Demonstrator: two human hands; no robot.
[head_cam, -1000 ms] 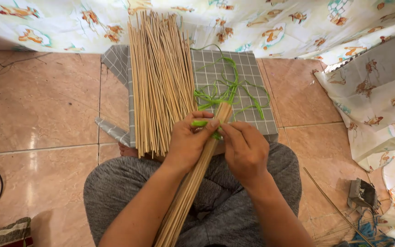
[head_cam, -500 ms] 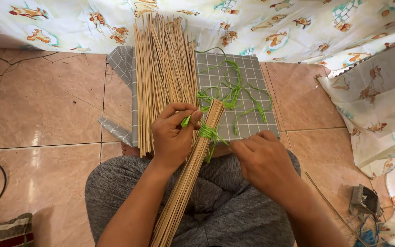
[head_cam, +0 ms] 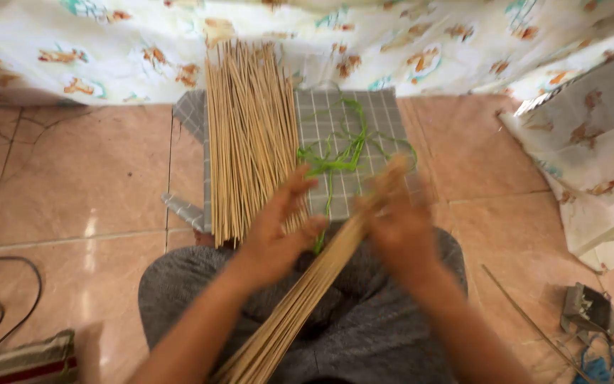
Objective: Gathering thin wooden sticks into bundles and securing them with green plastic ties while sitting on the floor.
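A tied bundle of thin bamboo sticks (head_cam: 300, 306) slants from my lap up toward a grey checked cloth (head_cam: 378, 117). My right hand (head_cam: 401, 229), blurred by motion, is closed around the bundle's upper end. My left hand (head_cam: 278, 231) lies just left of the bundle with its fingers spread over the edge of a loose pile of sticks (head_cam: 250, 135). Its thumb rests by a green string (head_cam: 335, 165). The string lies tangled on the cloth, with one strand running down to the bundle between my hands.
A patterned white sheet (head_cam: 406, 43) hangs along the back and right side. Tan floor tiles (head_cam: 79, 178) surround the cloth. There is a black cable (head_cam: 15, 313) at the lower left, a small metal tool (head_cam: 588, 309) at the lower right, and a single stick (head_cam: 527, 320) on the floor.
My right hand has moved back onto the bundle's upper end. My left hand has spread its fingers and dropped slightly. The view has tilted a little.
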